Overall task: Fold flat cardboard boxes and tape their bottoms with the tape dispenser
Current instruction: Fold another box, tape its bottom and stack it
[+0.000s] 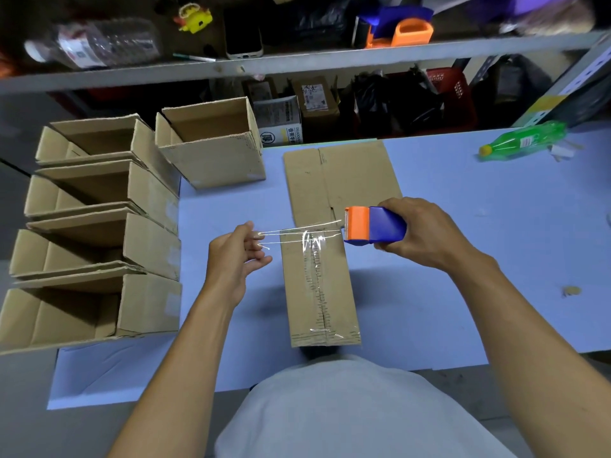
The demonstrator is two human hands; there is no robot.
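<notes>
1. Five folded boxes [99, 226] are counted at the left: four in a column, one [211, 143] behind them at the table [463, 259] edge, all with open tops upward.
2. One box [319, 285] is seen standing mid-table before the person, its taped bottom upward and its long axis running away from the body.
3. One flat cardboard [340, 180] is laid just behind it.
4. One tape dispenser [375, 229] is gripped by the right hand [426, 233], its orange end pointed left.
5. One strip of clear tape [297, 234] is stretched crosswise over the box's far end, its free end pinched by the left hand [238, 252].
6. One green bottle [525, 140] is laid far right.
</notes>
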